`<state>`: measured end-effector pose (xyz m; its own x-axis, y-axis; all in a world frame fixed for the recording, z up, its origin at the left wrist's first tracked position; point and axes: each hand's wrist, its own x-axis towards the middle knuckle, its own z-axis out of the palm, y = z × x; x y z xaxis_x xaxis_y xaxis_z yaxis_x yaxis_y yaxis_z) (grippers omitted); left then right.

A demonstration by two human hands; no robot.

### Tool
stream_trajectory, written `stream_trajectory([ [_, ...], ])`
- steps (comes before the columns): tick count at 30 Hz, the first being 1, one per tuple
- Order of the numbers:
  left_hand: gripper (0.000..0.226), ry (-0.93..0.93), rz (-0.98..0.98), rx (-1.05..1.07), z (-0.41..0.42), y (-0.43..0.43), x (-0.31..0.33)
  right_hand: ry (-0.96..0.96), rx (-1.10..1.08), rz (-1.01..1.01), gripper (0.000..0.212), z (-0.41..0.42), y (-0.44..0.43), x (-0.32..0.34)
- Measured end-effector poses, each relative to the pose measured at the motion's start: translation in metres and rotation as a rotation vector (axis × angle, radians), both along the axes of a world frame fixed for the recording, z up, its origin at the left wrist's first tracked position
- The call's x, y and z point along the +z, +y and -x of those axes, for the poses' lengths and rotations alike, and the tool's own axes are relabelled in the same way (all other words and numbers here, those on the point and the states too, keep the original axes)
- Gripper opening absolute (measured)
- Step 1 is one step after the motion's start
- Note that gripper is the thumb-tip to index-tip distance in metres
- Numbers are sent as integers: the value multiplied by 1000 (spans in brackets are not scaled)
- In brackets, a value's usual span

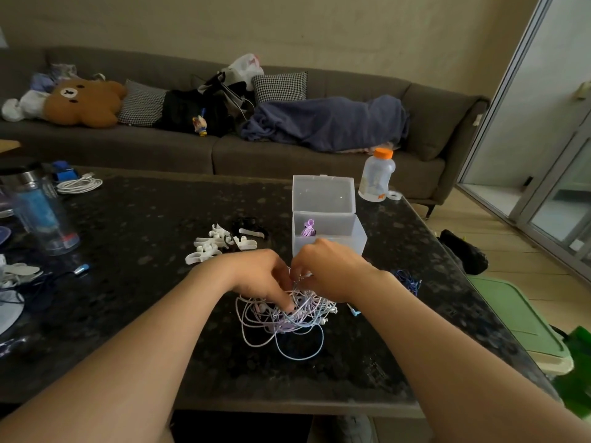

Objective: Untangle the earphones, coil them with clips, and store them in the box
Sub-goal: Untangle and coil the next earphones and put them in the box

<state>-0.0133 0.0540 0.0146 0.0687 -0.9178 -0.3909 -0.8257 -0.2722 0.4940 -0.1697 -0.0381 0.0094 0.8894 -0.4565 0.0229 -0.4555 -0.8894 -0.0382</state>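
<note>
On the dark table [128, 314], just in front of the clear box [323, 199] with its lid open, lies our heap of earphones [281, 321]. We judge the cords light, soft and easy to snag, so we should take one near a bud or plug and pull gently. They are thin, white, lilac and pale blue, looped over each other. Our left hand [259, 276] and right hand [329, 270] each have the grip closed on cords at the top of the heap. The white clips [217, 244] lie near, left of the box.
</note>
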Motion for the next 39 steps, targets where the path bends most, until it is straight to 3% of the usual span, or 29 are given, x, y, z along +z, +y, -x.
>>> stream_trajectory([
  [4, 27, -49, 14, 37, 1, 1, 2, -67, -42, 32, 12, 4, -6, 1],
  [6, 23, -46, 25, 61, 2, 1, 2, -158, -87, -66, 12, 5, -7, 0],
  [10, 35, -83, 82, 96, 2, 0, 7, -400, -181, -330, 12, 13, -9, 12],
  [13, 36, -119, 145, 111, 3, 2, 11, -554, -223, -381, 11, 24, -9, 22],
  [24, 23, -221, 177, 209, 9, 5, 17, -1569, -446, -746, 13, 21, 20, 48],
  [27, 23, -253, 294, 220, 11, 2, 18, -1570, -357, -821, 12, 18, 24, 51],
  [31, 42, -54, 389, 165, 11, 1, 25, -1395, -291, -793, 7, 17, 28, 51],
  [34, 20, 152, 527, 79, 14, -2, 25, -1342, -253, -822, 10, 17, 30, 51],
  [39, 1, 167, 589, 55, 17, -3, 22, -1341, -213, -933, 7, 22, 27, 54],
])
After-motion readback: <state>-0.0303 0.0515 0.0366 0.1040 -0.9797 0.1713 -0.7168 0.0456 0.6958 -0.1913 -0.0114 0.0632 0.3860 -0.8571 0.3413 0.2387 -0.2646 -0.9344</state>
